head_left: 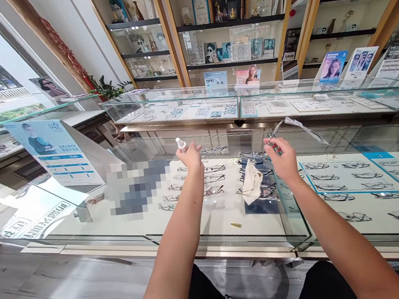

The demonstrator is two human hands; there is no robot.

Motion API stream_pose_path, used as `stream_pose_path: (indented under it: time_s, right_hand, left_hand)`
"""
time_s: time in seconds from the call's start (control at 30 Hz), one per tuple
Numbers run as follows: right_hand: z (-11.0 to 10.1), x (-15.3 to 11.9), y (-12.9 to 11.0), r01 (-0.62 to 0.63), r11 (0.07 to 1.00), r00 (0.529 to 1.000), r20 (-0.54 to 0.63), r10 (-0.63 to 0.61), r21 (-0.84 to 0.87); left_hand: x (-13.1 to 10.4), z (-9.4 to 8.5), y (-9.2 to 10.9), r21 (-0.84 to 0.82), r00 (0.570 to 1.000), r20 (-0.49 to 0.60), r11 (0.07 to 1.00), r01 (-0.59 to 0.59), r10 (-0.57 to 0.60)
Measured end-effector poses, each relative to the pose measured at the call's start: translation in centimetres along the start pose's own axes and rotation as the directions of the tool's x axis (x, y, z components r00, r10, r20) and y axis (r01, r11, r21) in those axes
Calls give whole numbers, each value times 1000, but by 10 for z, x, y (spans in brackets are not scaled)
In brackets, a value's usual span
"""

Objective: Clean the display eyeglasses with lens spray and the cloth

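My left hand (190, 157) is closed around a small white spray bottle (181, 145), whose top points up past my fingers. It hovers over the glass display counter. My right hand (282, 158) pinches a pair of eyeglasses (277, 128). One temple of the glasses reaches out to the right and looks wrapped in a clear sleeve (305, 130); the lenses are partly hidden by my fingers. Between my two arms, a crumpled cream cleaning cloth (251, 182) lies on the counter glass, above rows of eyeglasses (214, 191) inside the case.
A standing blue-and-white leaflet (58, 153) is on the counter at left. More glasses (356, 165) fill the case at right. A second glass showcase (180, 111) runs across behind, with shelves along the wall. My legs are below the counter's front edge.
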State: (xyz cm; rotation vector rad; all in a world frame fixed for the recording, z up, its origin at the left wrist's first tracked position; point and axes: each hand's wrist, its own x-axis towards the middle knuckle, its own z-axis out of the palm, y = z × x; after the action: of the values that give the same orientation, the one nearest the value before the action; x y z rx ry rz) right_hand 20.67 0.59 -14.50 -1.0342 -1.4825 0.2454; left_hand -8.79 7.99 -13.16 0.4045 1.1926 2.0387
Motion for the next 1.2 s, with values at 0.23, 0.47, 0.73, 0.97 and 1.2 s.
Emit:
stream_pose_path:
  time_s: [0.23,0.47,0.73,0.97,1.2]
  right_hand:
    - [0,2,-2,-22,998,999,31,21,52]
    - [-4,5,-11,-171,943,960,262,94,286]
    - [-6,5,-19,-345,855,852,510,113,388]
    - [-5,3,-23,-415,821,796,593,119,392]
    - [-5,1,-26,-442,815,761,638,119,375]
  left_hand:
    - [-43,14,-1,135,934,347,982,-134,80]
    - [-72,17,-5,246,732,681,950,-194,-27]
    - [-90,13,5,260,407,850,938,229,-335]
    - [-91,14,4,300,362,848,913,276,-387]
    - [-94,16,-15,339,544,803,937,-83,-242]
